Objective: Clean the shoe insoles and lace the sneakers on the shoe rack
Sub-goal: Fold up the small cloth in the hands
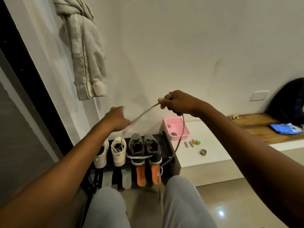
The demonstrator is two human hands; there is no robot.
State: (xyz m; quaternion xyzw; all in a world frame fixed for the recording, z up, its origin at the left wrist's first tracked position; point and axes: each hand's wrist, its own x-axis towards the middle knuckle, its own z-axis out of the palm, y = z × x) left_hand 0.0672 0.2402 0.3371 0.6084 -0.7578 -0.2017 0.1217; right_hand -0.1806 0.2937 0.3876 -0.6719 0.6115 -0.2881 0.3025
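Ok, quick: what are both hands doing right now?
Left hand: blurred, at the lace; grip cannot be told.
Right hand: closed, gripping the lace.

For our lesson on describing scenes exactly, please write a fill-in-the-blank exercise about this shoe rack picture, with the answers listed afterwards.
1. The right hand pinches a long ____ for threading a sneaker.
2. The insoles leaning below the grey sneakers are ____.
3. The tray on the white ledge is ____.
4. On top of the rack stand ____ sneakers.

Missing words: shoelace; orange; pink; four.
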